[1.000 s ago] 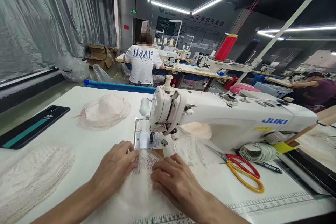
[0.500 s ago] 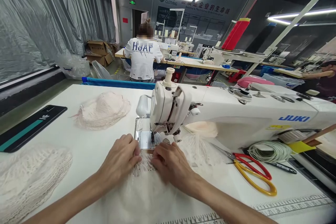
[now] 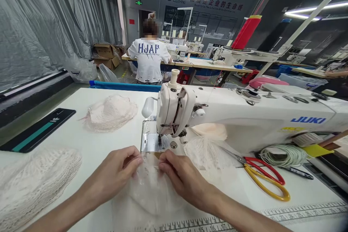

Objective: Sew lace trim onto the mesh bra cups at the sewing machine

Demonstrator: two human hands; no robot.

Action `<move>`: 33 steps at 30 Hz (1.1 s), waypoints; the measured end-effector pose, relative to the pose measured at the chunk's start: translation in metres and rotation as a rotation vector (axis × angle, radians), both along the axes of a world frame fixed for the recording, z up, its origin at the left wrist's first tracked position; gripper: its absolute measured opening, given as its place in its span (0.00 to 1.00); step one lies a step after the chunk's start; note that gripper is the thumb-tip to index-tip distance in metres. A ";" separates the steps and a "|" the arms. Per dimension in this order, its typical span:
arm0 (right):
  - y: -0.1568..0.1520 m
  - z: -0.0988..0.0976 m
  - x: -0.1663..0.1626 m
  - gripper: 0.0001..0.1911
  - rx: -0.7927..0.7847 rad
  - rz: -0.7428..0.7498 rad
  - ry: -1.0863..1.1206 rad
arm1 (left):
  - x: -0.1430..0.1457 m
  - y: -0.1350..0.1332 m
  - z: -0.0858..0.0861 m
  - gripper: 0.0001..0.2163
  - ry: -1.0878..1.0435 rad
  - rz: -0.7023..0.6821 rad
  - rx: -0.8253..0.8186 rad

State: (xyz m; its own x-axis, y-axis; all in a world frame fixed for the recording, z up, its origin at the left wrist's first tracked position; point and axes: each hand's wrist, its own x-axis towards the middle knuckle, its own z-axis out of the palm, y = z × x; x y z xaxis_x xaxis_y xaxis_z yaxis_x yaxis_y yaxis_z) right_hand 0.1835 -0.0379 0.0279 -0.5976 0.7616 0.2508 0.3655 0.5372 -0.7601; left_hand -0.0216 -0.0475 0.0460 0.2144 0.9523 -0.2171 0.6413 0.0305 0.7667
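Both my hands pinch a sheer white lace fabric [image 3: 149,185] by its upper edge, just in front of the sewing machine [image 3: 174,108]. My left hand [image 3: 122,165] has thumb and forefinger closed on the left side of that edge. At the other side, my right hand [image 3: 181,172] is closed in the same way. The fabric hangs toward me over the table and blurs in its lower part. Behind my fingers are the presser foot [image 3: 160,140] and the metal needle plate [image 3: 149,141].
Cream lace pieces [image 3: 111,112] lie at left, with another lace piece [image 3: 40,177] nearer me. Scissors [image 3: 268,177], a cord coil [image 3: 284,155] and a pen [image 3: 299,172] lie at right. A phone-like black object [image 3: 40,128] rests far left. A person [image 3: 149,56] sits ahead, back turned.
The gathered lace between my hands is now spread flatter, and its lower part has shifted. My hands have moved slightly apart, the left one a little lower. The camera view has shifted slightly.
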 end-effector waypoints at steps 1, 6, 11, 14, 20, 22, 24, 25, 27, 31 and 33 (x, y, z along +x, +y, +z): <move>0.002 -0.002 -0.001 0.08 0.006 0.019 -0.023 | 0.002 0.001 -0.005 0.13 0.010 -0.007 0.006; 0.013 -0.013 0.008 0.06 0.046 0.085 -0.125 | 0.014 0.008 -0.021 0.12 0.087 -0.016 0.055; -0.001 -0.014 0.029 0.07 0.167 -0.092 -0.335 | 0.028 0.011 -0.017 0.13 0.171 -0.063 0.126; -0.012 -0.008 0.030 0.07 0.168 -0.172 -0.283 | 0.033 0.010 -0.010 0.14 0.130 -0.080 0.125; -0.019 0.012 0.022 0.06 -0.040 -0.148 -0.049 | 0.020 0.011 0.004 0.14 -0.033 -0.036 -0.039; -0.015 0.010 0.021 0.13 -0.095 -0.138 -0.053 | 0.017 0.015 0.001 0.14 0.028 -0.060 -0.042; -0.010 0.002 0.020 0.15 -0.089 -0.094 -0.078 | 0.017 0.020 -0.005 0.13 0.121 -0.091 0.002; -0.006 -0.003 0.020 0.15 -0.060 -0.072 -0.097 | 0.018 0.021 -0.009 0.12 0.158 -0.098 0.021; 0.000 -0.014 0.020 0.15 0.026 -0.050 -0.149 | 0.021 0.022 -0.015 0.12 0.212 -0.094 0.046; 0.003 -0.028 0.020 0.13 0.133 -0.088 -0.243 | 0.026 0.018 -0.021 0.10 0.311 -0.099 0.098; 0.001 -0.031 0.020 0.13 0.159 -0.100 -0.269 | 0.027 0.018 -0.023 0.09 0.353 -0.106 0.115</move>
State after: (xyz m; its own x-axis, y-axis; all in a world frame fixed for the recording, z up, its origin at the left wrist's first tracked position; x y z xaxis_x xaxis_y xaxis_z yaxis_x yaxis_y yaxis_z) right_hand 0.2035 -0.0366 -0.0026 -0.5832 0.7834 0.2146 0.5986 0.5931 -0.5384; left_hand 0.0051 -0.0298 0.0234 0.2443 0.9512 -0.1883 0.8614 -0.1236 0.4927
